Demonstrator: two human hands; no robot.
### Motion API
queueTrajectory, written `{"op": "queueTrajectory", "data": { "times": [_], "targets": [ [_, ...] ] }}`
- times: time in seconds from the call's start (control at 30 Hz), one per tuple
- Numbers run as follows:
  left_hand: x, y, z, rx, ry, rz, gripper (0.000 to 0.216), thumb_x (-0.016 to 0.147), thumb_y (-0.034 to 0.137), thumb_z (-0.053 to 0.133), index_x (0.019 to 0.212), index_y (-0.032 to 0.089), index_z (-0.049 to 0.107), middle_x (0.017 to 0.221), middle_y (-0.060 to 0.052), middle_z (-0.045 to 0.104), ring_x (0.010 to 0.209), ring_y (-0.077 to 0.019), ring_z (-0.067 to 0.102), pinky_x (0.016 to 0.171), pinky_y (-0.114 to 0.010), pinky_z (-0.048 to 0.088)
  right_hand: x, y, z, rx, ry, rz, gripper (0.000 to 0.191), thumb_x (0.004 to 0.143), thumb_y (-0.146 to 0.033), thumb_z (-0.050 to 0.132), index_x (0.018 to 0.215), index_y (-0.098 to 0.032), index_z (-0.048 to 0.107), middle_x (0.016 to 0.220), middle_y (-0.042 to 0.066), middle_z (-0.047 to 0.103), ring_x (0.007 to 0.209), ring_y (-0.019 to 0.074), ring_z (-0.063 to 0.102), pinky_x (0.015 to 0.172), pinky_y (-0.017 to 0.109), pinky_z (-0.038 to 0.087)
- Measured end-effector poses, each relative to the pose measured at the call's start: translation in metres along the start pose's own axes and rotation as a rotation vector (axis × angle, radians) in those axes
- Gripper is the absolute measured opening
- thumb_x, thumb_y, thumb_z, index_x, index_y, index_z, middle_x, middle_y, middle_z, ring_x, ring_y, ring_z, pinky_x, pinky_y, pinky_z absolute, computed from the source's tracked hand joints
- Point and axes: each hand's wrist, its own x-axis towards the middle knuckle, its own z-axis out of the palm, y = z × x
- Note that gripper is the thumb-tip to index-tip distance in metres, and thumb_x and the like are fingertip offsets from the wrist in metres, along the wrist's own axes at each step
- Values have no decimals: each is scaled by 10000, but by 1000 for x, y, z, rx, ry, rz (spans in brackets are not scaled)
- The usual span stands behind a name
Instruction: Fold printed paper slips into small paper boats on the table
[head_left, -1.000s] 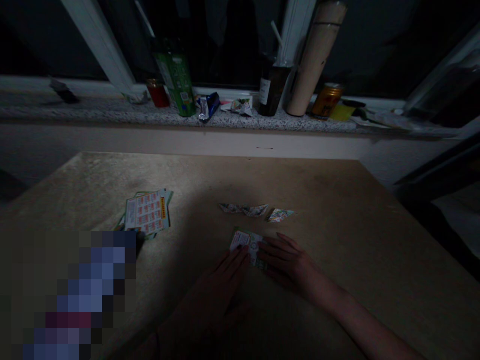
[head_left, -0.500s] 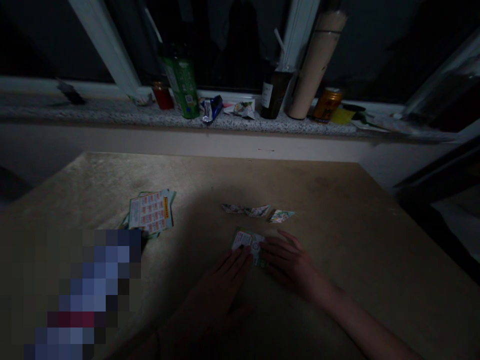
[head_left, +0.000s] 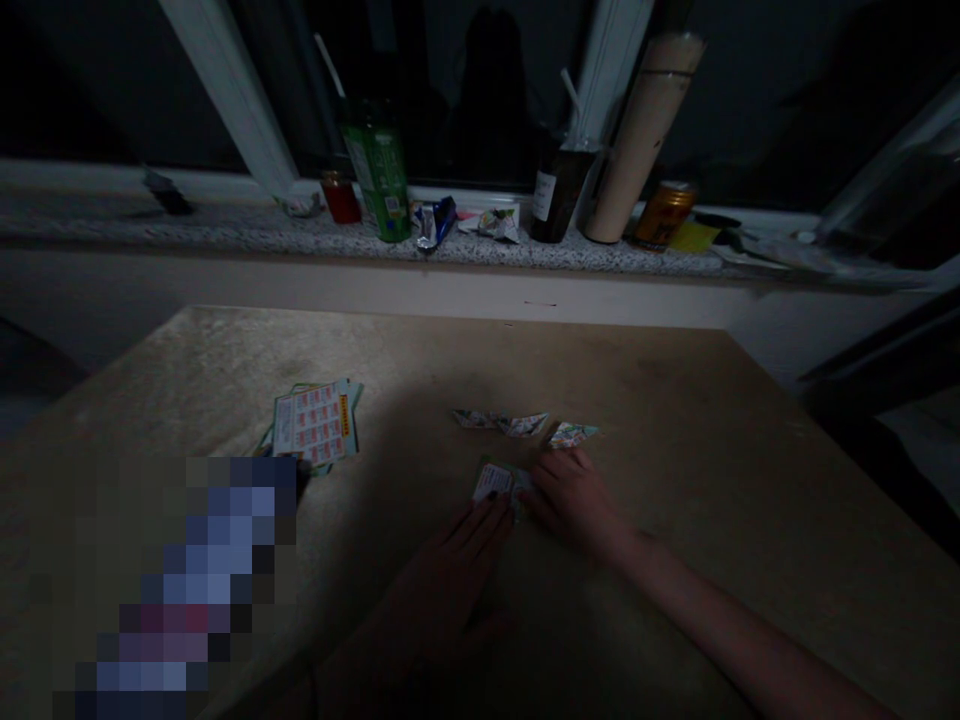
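Resting flat, the unclenched left hand [head_left: 456,556] touches paper [head_left: 493,482]; the right hand [head_left: 579,498] curls, grip unclear.

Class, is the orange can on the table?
No, the orange can stands on the speckled windowsill; the folded paper pieces lie on the table.

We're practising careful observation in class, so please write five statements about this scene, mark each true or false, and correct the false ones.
1. The left hand rests on a printed paper. True.
2. Folded pieces lie beyond the printed paper. True.
3. The left hand is the one nearer the folded pieces. False: the right hand is nearer.
4. A green container stands on the windowsill. True.
5. Nothing stands to the right of the green container. False: an orange can does.
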Motion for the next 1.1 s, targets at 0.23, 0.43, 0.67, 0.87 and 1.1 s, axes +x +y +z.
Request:
{"op": "queueTrajectory", "data": {
  "times": [0.23,0.43,0.67,0.87,1.1],
  "targets": [
    [0,-1,1,-34,1,5,799,855,390,521,1470,170,60,1526,-96,108,1384,-261,128,1113,-429,193,2,0,6,-45,-22,5,218,915,-253,486,740,-181,593,747,34,584,782,193,531,794,350,344],
    [1,0,1,-26,-12,-3,766,853,384,531,1465,181,118,1531,-76,87,1387,-246,123,1119,-418,183,7,-1,8,-73,-14,31,212,901,-279,516,737,-177,603,779,49,583,818,210,531,809,365,349],
    [2,1,2,-25,-19,-14,762,852,417,519,1461,158,140,1524,-92,128,1387,-247,129,1117,-421,190,11,-4,9,-73,0,82,220,908,-290,509,754,-174,616,794,55,593,827,218,539,806,371,354],
    [2,1,4,-25,-21,-33,777,846,414,527,1461,154,130,1528,-84,124,1389,-243,116,1122,-416,179,12,-6,11,-98,-12,118,179,897,-262,525,773,-173,619,799,55,614,836,230,544,808,380,353],
    [2,2,4,-21,-16,-30,754,854,415,515,1457,146,152,1522,-104,145,1386,-250,132,1112,-431,201,12,-8,13,-138,-14,132,168,891,-261,527,785,-164,614,807,67,618,842,244,545,806,396,354]
  ]
}}
